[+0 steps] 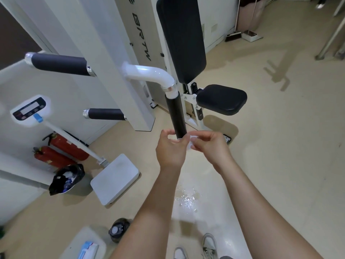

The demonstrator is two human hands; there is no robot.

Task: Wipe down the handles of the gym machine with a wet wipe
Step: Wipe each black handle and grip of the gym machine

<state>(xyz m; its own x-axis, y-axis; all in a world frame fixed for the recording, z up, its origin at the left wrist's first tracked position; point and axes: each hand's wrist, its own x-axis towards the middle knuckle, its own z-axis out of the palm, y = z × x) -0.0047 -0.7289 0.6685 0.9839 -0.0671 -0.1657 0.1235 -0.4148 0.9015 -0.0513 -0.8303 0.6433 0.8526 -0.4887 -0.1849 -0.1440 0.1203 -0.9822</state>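
While the person stands facing the gym machine [141, 43], both bare arms reach forward to the lower end of its upright black handle [176, 114]. The left hand [170, 148] is curled, thumb and fingertips pinched on one edge of the white wet wipe [192, 142] right at the foot of the handle. The right hand [209, 144] pinches the other edge just beside it, fingers bent inward. The wipe sits bunched between the two hands, touching or nearly touching the handle's bottom tip; I cannot tell which.

Two more black-sleeved handles jut out sideways further left, an upper handle [59, 64] and a lower handle [106, 114]. Behind the upright handle are the machine's black back pad [182, 40] and black seat [222, 99].

A white weighing scale [115, 178] with a display head [30, 109] stands on the floor to the left, near two red fire extinguishers [61, 148] and a bin lined with a black bag [67, 179]. A wet patch [186, 198] glistens on the beige floor under the forearms. Near the person's pale shoes [210, 243] stand a dark bottle [118, 229] and a pack of wipes [87, 249].
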